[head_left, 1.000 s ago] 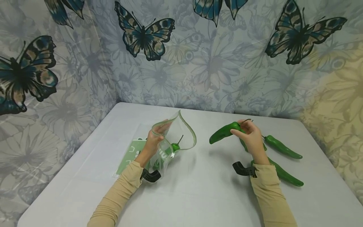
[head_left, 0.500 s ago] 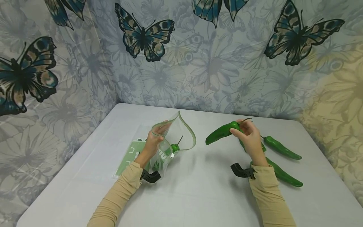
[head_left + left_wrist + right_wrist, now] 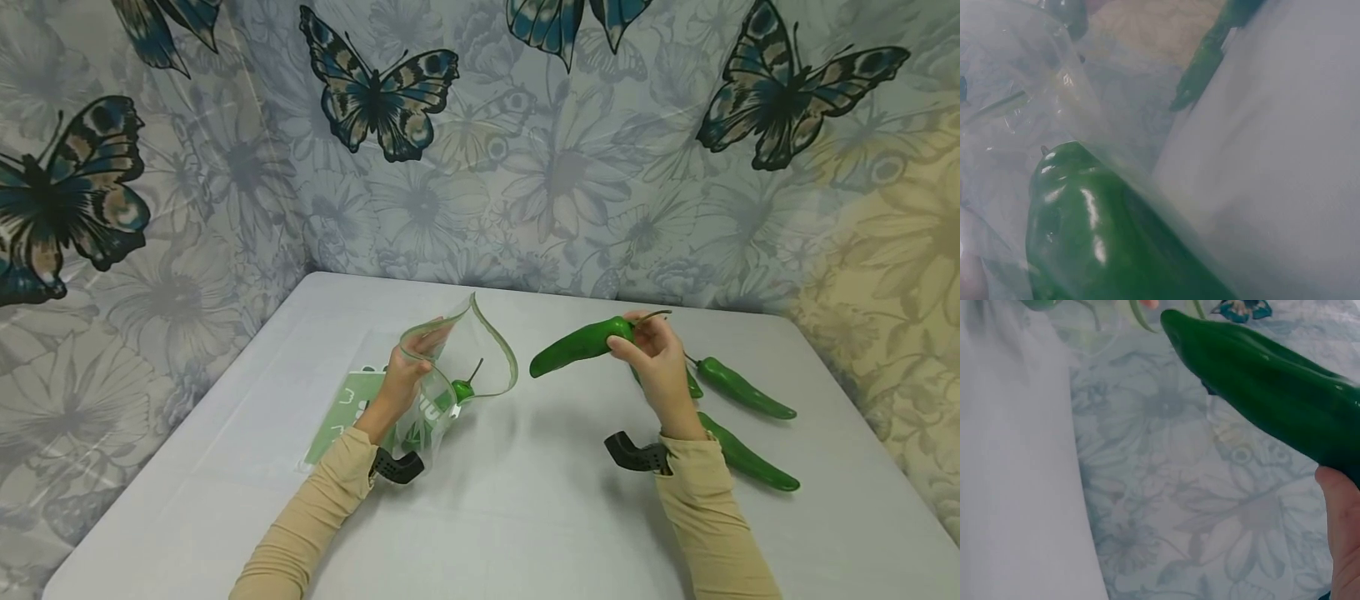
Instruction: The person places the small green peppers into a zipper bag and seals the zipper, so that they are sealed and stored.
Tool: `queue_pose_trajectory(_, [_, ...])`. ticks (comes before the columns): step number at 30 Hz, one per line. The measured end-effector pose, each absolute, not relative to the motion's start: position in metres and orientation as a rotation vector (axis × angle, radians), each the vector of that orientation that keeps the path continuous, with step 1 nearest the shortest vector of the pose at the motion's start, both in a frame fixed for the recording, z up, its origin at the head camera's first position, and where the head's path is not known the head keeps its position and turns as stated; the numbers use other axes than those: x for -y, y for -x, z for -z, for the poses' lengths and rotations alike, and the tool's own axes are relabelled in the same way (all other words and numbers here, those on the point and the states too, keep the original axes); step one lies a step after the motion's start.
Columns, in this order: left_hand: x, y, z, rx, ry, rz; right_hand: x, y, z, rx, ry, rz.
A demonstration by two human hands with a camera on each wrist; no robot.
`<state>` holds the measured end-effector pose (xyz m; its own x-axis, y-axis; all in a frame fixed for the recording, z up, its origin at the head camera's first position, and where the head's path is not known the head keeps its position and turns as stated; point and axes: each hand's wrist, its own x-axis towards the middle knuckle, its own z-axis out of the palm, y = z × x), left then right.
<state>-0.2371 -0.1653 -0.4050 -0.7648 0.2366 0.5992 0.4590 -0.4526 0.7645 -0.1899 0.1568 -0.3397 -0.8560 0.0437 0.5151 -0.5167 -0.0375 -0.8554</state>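
Green chili pepper (image 3: 573, 348) is held aloft over the table (image 3: 540, 525), your right hand (image 3: 662, 365) pinching its stem end, tip toward the gaping zip-top bag (image 3: 514, 358) your left hand (image 3: 408, 372) grips at one side. Expect it light, firm and probably slick; hold its broad shoulder, as the thin stem (image 3: 657, 314) might snap.

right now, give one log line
left hand: holds open clear bag; bagged: green pepper; right hand: grips another green pepper; table: more peppers
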Motion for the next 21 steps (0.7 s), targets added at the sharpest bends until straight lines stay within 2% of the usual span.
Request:
queue_pose_trajectory(15, [0.165,0.237,0.404,1.561,1.004,2.351,-0.147,0.188,0.336,1.669,-0.777,-2.045])
queue_pose_trajectory(21, [0.166,0.237,0.404,1.567,0.997,2.349,-0.139,0.187,0.338,1.678,-0.797,-2.057])
